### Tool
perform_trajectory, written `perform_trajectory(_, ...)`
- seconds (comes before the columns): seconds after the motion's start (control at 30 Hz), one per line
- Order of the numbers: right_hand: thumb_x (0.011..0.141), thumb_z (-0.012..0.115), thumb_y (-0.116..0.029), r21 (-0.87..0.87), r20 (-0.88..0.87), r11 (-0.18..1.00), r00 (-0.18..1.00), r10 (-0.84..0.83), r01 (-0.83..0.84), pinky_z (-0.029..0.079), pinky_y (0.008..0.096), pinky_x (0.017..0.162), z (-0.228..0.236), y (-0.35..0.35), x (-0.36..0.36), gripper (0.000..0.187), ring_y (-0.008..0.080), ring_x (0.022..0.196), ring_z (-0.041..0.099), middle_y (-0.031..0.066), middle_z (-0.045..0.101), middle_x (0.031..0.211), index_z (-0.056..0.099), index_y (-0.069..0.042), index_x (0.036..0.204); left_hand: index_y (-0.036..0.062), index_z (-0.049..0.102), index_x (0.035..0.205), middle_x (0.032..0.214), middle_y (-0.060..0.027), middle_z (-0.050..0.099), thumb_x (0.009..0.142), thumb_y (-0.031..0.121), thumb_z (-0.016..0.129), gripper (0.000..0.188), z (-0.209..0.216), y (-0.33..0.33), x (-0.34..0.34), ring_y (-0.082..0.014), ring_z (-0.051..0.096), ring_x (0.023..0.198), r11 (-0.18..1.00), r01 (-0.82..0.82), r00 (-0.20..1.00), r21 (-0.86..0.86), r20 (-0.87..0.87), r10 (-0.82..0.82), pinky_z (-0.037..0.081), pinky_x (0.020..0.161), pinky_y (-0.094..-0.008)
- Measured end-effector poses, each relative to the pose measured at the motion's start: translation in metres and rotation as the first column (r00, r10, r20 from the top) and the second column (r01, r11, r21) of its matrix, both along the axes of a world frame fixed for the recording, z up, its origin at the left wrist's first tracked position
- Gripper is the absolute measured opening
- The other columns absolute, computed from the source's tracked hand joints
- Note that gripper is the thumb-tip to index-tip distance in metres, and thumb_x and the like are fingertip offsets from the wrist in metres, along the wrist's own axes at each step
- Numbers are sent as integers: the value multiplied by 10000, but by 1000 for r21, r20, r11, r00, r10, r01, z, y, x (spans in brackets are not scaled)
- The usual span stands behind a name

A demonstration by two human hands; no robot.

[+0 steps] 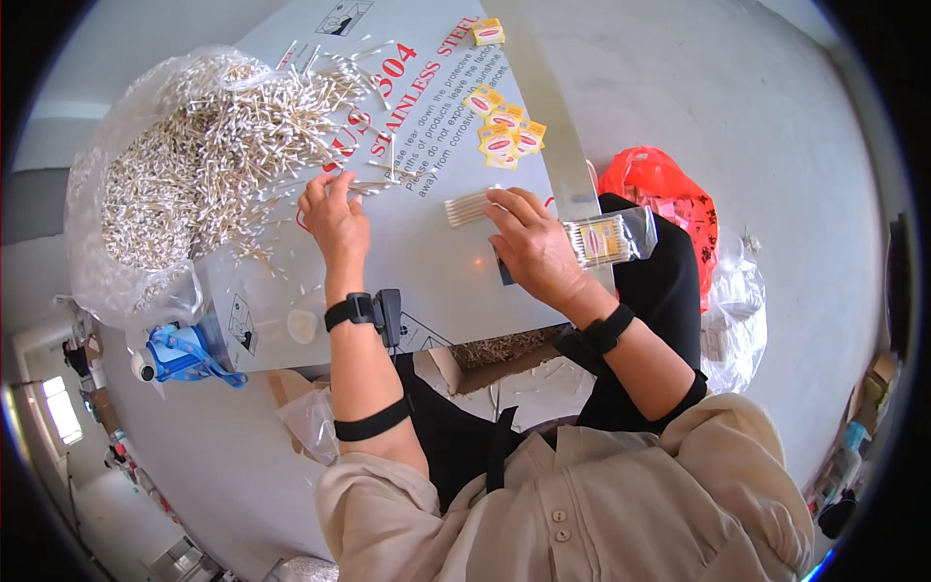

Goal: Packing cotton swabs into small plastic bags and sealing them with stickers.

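Observation:
At the near edge of a big heap of loose cotton swabs (208, 165), my left hand (337, 221) reaches with bent fingers apart, close to a few stray swabs (373, 184). No swab shows clearly between those fingers. Toward the right of the board, a neat row of cotton swabs (465, 209) lies side by side, and the curled fingers of my right hand (536, 247) close over its right end. The palm side of this hand is hidden. Beside my right wrist is a clear bag of packed swabs (599, 240) with a yellow card inside.
A grey printed metal board (427, 262) carries everything. Several yellow cards (504, 126) lie beyond my right hand, with another yellow stack (488, 32) farther off. A blue strapped bottle (179, 354) is at the left, a red bag (659, 184) at the right, an open carton (446, 371) below.

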State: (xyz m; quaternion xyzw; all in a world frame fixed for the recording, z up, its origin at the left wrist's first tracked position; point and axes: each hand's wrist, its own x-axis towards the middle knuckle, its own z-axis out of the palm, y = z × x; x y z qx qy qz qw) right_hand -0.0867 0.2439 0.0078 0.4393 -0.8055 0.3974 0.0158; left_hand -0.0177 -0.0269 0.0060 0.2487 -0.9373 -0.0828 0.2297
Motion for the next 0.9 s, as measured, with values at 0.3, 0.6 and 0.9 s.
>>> perform_trajectory(0.3, 750, 648, 26, -41, 35, 998, 998, 44, -42, 491, 418, 956, -3, 9, 25, 329, 381, 1127, 554, 184, 583, 1210, 607, 47, 1076, 101, 633, 855, 918, -52, 586, 703, -30, 752, 233, -10, -7, 45, -292, 534, 937, 993, 106, 994, 57, 15, -107, 445, 817, -423)
perform_trajectory(0.6, 749, 667, 34, -88, 149, 992, 984, 97, -85, 532, 403, 836, -12, 14, 39, 287, 346, 954, 626, 157, 627, 1054, 629, 27, 1033, 60, 610, 796, 792, -63, 580, 704, -53, 711, 177, 9, 61, 81, -289, 534, 829, 914, 124, 973, 386, 132, -188, 462, 747, -398)
perform_trajectory(0.9, 803, 652, 46, -125, 321, 977, 939, -122, 170, 539, 362, 742, -7, 32, 29, 245, 330, 878, 655, 148, 639, 1012, 648, 14, 1046, 46, 615, 737, 762, -69, 575, 711, -14, 706, 112, 10, 130, 35, -302, 535, 808, 840, 315, 935, 441, 4, -353, 467, 729, -413)
